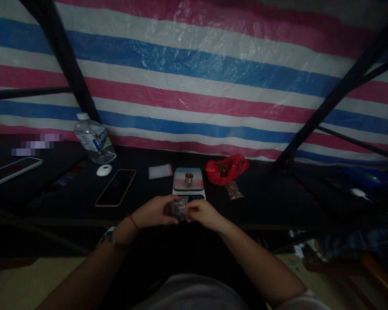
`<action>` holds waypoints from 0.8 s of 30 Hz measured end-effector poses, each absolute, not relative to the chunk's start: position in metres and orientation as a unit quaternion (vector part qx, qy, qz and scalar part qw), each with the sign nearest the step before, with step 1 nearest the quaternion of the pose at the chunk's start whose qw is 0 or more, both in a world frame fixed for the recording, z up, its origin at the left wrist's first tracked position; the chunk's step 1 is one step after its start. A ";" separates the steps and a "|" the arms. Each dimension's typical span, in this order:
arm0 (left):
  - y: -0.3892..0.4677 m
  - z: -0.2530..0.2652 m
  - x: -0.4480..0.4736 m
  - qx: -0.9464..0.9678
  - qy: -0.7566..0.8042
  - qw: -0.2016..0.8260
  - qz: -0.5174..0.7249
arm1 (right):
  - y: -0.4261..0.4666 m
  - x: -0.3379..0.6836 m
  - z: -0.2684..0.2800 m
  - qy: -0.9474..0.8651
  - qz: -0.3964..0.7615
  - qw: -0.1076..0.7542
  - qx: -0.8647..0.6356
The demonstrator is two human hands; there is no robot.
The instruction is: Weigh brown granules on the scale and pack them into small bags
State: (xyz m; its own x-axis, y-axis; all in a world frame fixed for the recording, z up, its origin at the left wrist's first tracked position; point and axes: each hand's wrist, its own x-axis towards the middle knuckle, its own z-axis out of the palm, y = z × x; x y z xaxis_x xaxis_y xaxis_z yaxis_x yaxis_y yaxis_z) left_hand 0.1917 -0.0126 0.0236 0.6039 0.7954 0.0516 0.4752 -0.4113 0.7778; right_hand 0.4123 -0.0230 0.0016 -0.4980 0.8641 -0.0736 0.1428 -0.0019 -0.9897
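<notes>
One clear bag (181, 209) is pinched by the left hand (157, 211) and right hand (205, 213), apparently for steadiness; farther off, a cup (189, 178) is centred on a scale (179, 182), likely for balance.

The left fingers (171, 199) and right fingers (195, 204) pinch a clear bag (181, 209). Just beyond them on the tabletop (261, 200), a scale (180, 184) bears a metal cup (189, 180). Right of them lie a red bag (236, 169) and filled sachet (234, 190); to their left, a white packet (160, 172), phone (115, 188) and bottle (93, 140).
</notes>
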 end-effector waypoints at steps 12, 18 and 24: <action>-0.001 0.018 0.176 0.679 0.391 0.548 0.293 | -0.021 0.422 0.006 -0.736 0.444 0.366 -0.357; 0.000 0.026 0.177 0.777 0.436 0.295 0.346 | -0.022 0.418 0.014 -0.771 0.320 0.368 -0.409; -0.021 0.039 0.200 0.887 0.351 0.154 0.257 | -0.029 0.402 0.014 -0.785 0.281 0.347 -0.430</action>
